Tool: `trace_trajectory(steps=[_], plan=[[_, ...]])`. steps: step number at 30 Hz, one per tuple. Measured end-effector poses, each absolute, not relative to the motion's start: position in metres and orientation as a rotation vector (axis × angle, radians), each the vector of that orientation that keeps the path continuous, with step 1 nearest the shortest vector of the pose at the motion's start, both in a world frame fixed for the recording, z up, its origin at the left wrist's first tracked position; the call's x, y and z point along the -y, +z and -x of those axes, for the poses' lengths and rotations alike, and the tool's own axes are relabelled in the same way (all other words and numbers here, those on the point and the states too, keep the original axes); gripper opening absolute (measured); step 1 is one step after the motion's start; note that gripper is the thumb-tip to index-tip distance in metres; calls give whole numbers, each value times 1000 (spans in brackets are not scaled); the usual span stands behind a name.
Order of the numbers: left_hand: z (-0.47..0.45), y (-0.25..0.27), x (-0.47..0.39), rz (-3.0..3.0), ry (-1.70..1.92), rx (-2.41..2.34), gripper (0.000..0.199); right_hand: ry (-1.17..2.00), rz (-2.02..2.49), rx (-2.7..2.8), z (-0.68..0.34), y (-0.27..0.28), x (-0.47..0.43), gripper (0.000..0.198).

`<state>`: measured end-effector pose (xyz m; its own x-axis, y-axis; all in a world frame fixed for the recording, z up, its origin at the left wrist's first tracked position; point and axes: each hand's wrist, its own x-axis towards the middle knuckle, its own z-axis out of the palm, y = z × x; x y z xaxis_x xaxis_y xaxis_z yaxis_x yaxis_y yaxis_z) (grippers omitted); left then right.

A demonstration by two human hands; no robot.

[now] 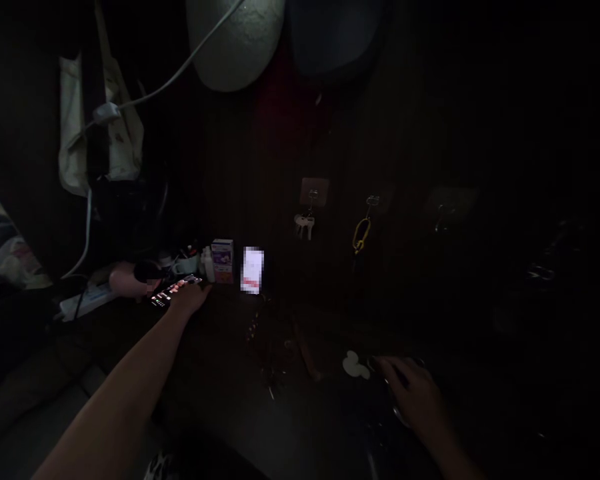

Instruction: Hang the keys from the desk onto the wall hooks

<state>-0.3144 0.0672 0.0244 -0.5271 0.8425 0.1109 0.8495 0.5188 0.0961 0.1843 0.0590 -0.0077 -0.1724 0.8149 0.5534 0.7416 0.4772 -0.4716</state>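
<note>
- Flat dark palette with rows of pink and pale patches (174,291) lay at the far left of the dim table (290,427), just under the left hand.
- White power strip (85,301) sat left of it, with a pale cable (180,73) running up past a cream cloth bag (75,133) on the wall.
- Left hand (189,297) reached far forward, its fingers resting on the palette's near edge; whether they gripped it could not be told in the dark.
- Small purple-and-white carton (223,260) stood just right of the palette, beside a glowing, blurred phone screen (252,269).
- Bunch of silver keys (304,225) and a yellow carabiner (361,235) hung on wall hooks further right.
- White mouse-eared shape (354,365) lay on the table near the right hand.
- Right hand (414,393) rested low on the table, fingers loosely curled over something dark; whether they held it could not be told.
</note>
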Motion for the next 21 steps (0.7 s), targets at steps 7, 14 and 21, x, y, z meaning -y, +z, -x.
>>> trace_trajectory(steps=[7,14,21], plan=[[306,31,-67,1453,-160,2787,67,113,1296,1927,-185,-10,-60,57],[306,36,-63,1460,-170,2806,63,133,1308,1941,-185,-10,-61,55],[301,41,-62,1445,-186,2850,64,116,1316,1934,-186,-13,-61,53]])
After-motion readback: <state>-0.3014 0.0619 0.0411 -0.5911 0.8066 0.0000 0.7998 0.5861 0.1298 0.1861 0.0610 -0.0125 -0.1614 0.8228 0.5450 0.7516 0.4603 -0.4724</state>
